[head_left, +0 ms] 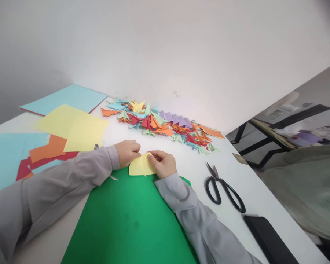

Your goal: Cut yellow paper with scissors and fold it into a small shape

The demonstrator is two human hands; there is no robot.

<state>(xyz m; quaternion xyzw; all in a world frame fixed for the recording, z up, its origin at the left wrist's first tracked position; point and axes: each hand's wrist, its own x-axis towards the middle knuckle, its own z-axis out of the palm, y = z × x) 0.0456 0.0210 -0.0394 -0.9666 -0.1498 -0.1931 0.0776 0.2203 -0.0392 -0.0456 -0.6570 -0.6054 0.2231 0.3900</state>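
A small piece of yellow paper [141,167] with slanted upper corners is held between my two hands over a green sheet [132,216]. My left hand [127,152] is closed at its upper left corner, the fingertips curled together. My right hand [164,163] pinches its right side between thumb and fingers. The lower edge of the yellow paper lies over the top part of the green sheet. Part of its right side is hidden behind my right hand.
Folded paper pieces [154,123] in several colours line the wall. Black-handled scissors [218,187] and a black flat object [269,238] lie at right. Yellow sheets [74,124], blue sheets [64,97] and orange scraps [49,148] lie at left. The table edge runs down the right.
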